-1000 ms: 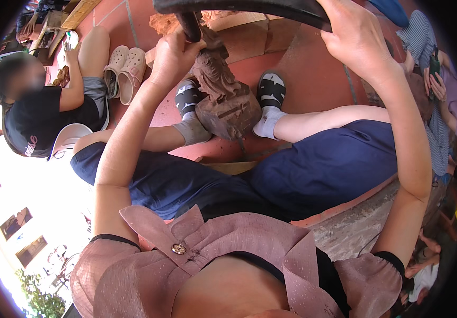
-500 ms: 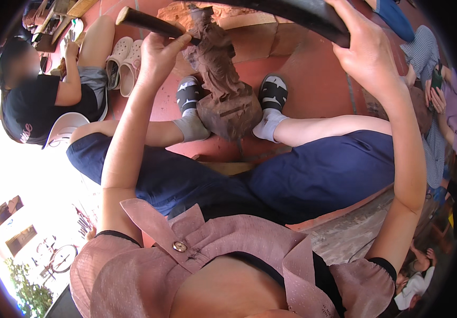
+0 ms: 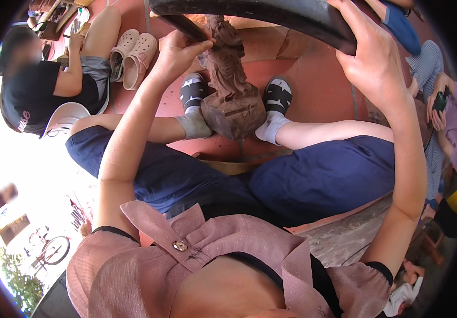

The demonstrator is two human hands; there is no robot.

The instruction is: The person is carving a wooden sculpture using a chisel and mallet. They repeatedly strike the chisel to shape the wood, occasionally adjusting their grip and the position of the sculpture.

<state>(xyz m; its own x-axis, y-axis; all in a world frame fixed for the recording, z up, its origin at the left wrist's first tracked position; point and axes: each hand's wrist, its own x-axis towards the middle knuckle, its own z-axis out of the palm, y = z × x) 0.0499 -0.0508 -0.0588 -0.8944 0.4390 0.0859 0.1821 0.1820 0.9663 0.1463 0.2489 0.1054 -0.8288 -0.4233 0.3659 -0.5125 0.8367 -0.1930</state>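
A brown carved wooden figure (image 3: pixel 227 66) stands on its blocky base between my feet. My left hand (image 3: pixel 177 53) is closed around a dark-handled chisel (image 3: pixel 185 26) beside the upper part of the figure; its cutting tip is hidden. In my right hand (image 3: pixel 374 61), held high on the right, is one end of a long, dark, club-like mallet (image 3: pixel 271 13). The mallet stretches leftward above the figure, and its far end overlaps the chisel's butt end. Whether the two touch, I cannot tell. The figure's top is partly covered by the mallet.
My sandalled feet (image 3: pixel 193 91) flank the figure's base on red floor tiles. Pale clogs (image 3: pixel 138 61) lie to the left, near a seated person (image 3: pixel 40 87) in black. Another person's hands (image 3: pixel 438 108) hold a dark green object at right. Grey planks (image 3: pixel 339 233) lie under my right leg.
The mallet has swung left and down over the chisel's butt end. My left hand and the chisel, with the figure, appear slightly farther right in the view.
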